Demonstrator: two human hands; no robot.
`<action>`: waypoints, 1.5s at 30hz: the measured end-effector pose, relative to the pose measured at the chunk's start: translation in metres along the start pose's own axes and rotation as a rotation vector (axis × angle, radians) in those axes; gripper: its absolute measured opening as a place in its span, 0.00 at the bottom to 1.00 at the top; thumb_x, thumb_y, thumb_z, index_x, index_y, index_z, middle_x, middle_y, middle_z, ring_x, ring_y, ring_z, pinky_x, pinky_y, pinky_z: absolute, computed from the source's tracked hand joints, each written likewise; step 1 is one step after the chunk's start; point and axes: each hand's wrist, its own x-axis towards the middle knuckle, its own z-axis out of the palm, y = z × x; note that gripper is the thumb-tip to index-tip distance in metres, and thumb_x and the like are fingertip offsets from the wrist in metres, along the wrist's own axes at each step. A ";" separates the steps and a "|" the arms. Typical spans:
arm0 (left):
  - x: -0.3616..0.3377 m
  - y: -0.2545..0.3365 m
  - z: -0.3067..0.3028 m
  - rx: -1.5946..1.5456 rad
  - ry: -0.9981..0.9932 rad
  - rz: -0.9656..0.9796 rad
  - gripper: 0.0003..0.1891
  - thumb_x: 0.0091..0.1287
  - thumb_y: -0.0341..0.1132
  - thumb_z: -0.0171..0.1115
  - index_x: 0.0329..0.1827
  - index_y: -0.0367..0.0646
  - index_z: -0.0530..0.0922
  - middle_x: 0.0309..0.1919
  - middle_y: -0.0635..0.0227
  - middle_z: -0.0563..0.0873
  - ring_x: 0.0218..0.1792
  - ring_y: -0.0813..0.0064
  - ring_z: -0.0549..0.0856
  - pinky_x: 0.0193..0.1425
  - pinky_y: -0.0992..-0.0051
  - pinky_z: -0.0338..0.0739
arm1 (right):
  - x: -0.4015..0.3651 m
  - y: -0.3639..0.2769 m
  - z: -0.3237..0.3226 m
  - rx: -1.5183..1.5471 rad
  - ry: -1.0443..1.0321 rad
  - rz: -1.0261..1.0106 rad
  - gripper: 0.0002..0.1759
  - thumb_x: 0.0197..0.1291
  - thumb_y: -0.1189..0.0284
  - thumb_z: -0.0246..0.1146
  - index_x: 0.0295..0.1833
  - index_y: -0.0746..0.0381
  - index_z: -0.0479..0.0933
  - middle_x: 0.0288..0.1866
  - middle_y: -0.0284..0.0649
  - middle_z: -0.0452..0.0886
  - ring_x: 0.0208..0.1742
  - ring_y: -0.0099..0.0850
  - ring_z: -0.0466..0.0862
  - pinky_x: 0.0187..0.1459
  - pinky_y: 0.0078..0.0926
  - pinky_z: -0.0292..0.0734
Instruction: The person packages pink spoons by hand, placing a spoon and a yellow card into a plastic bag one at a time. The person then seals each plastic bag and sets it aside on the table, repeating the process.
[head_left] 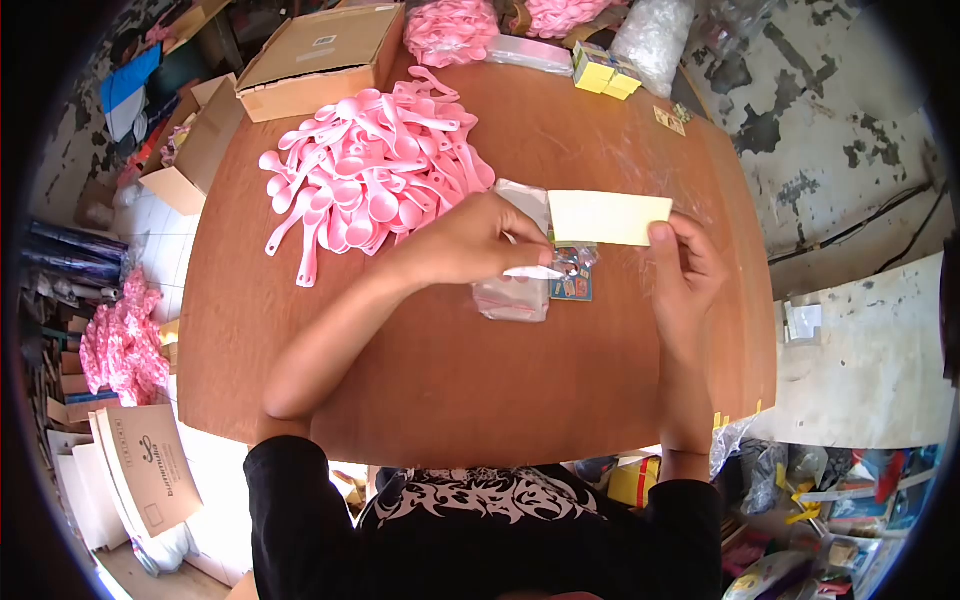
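Note:
My right hand (688, 262) pinches the right end of a pale yellow card (608, 218), held above the table. My left hand (478, 240) is closed at the fingertips on a small white piece (532, 271) with clear plastic by it. What this piece is cannot be made out. Beneath my left hand lies a stack of clear plastic bags (512, 300), and a small dark blue printed card (572, 284) shows beside it. A large heap of pink spoons (375, 180) lies to the left of my left hand.
A closed cardboard box (322, 60) stands at the table's back left. Along the back edge are bags of pink items (450, 30), a clear plastic pack (530, 54), yellow boxes (605, 74) and a bulging clear bag (652, 38). An open carton (185, 150) stands left of the table.

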 end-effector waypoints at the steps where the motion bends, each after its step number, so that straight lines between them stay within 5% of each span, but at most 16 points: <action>1: 0.000 0.002 0.002 0.022 -0.019 0.014 0.12 0.69 0.36 0.67 0.44 0.33 0.87 0.33 0.67 0.90 0.35 0.84 0.85 0.39 0.77 0.78 | 0.004 0.003 0.003 0.035 -0.008 0.057 0.05 0.66 0.80 0.64 0.46 0.70 0.81 0.39 0.36 0.84 0.37 0.15 0.78 0.37 0.13 0.72; 8: -0.001 0.002 0.000 0.044 -0.041 -0.145 0.14 0.68 0.38 0.68 0.42 0.33 0.87 0.27 0.66 0.89 0.29 0.83 0.86 0.32 0.78 0.77 | 0.011 0.010 -0.009 -0.124 -0.305 0.104 0.06 0.66 0.79 0.66 0.44 0.72 0.82 0.39 0.39 0.85 0.38 0.19 0.82 0.37 0.17 0.76; 17: -0.001 -0.001 0.008 0.053 -0.051 0.038 0.14 0.68 0.38 0.68 0.42 0.33 0.87 0.24 0.66 0.87 0.24 0.85 0.80 0.29 0.77 0.72 | 0.013 -0.005 -0.006 -0.321 -0.498 0.006 0.07 0.62 0.79 0.68 0.44 0.70 0.83 0.38 0.42 0.87 0.37 0.23 0.84 0.38 0.20 0.78; 23: -0.003 0.002 0.015 -0.048 0.028 0.055 0.13 0.68 0.37 0.68 0.40 0.31 0.86 0.25 0.71 0.85 0.27 0.89 0.78 0.29 0.77 0.71 | 0.003 -0.003 0.003 -0.106 -0.221 0.166 0.07 0.60 0.82 0.69 0.44 0.69 0.81 0.38 0.41 0.87 0.39 0.23 0.85 0.40 0.17 0.79; 25: -0.003 0.001 0.019 -0.133 0.088 0.091 0.13 0.64 0.36 0.68 0.43 0.32 0.86 0.27 0.60 0.88 0.25 0.80 0.82 0.32 0.74 0.76 | 0.004 -0.005 0.003 -0.153 -0.198 0.165 0.07 0.60 0.83 0.69 0.43 0.69 0.81 0.38 0.40 0.87 0.39 0.22 0.86 0.40 0.17 0.79; 27: -0.002 -0.002 0.022 -0.162 0.090 0.083 0.13 0.64 0.35 0.68 0.44 0.33 0.86 0.27 0.61 0.88 0.25 0.80 0.83 0.31 0.74 0.75 | 0.002 -0.003 0.004 -0.104 -0.145 0.164 0.06 0.61 0.82 0.69 0.43 0.70 0.81 0.38 0.41 0.87 0.38 0.22 0.85 0.40 0.17 0.79; 31: -0.003 -0.003 0.025 -0.171 0.117 0.027 0.13 0.64 0.34 0.69 0.47 0.34 0.85 0.27 0.61 0.88 0.27 0.81 0.83 0.32 0.74 0.76 | -0.007 -0.005 0.011 -0.111 -0.159 0.277 0.07 0.60 0.80 0.70 0.43 0.70 0.82 0.38 0.41 0.87 0.39 0.24 0.85 0.42 0.20 0.79; 33: -0.004 0.002 0.027 -0.189 0.130 0.048 0.13 0.66 0.33 0.68 0.48 0.33 0.84 0.30 0.63 0.88 0.30 0.83 0.83 0.33 0.76 0.76 | -0.007 -0.004 0.012 -0.234 -0.315 0.064 0.09 0.60 0.77 0.71 0.45 0.68 0.83 0.38 0.42 0.87 0.43 0.26 0.86 0.45 0.24 0.80; 38: -0.004 0.000 0.030 -0.163 0.195 0.148 0.14 0.68 0.33 0.68 0.50 0.32 0.83 0.34 0.64 0.89 0.36 0.82 0.86 0.38 0.78 0.80 | -0.011 -0.004 0.018 -0.223 -0.469 -0.020 0.11 0.61 0.77 0.69 0.49 0.67 0.83 0.51 0.45 0.84 0.54 0.30 0.83 0.50 0.27 0.78; 40: -0.007 0.004 0.030 -0.150 0.220 0.163 0.13 0.67 0.32 0.68 0.50 0.33 0.84 0.36 0.64 0.90 0.37 0.82 0.87 0.41 0.77 0.81 | -0.012 -0.007 0.016 0.180 -0.480 0.402 0.13 0.63 0.78 0.67 0.53 0.69 0.81 0.55 0.43 0.82 0.57 0.29 0.81 0.54 0.26 0.77; 45: -0.010 0.007 0.042 -0.022 0.313 0.237 0.11 0.65 0.30 0.69 0.49 0.37 0.86 0.39 0.62 0.91 0.37 0.81 0.88 0.43 0.77 0.82 | -0.005 -0.004 0.005 0.207 -0.634 0.565 0.13 0.65 0.80 0.64 0.55 0.69 0.79 0.52 0.38 0.82 0.57 0.25 0.80 0.54 0.23 0.79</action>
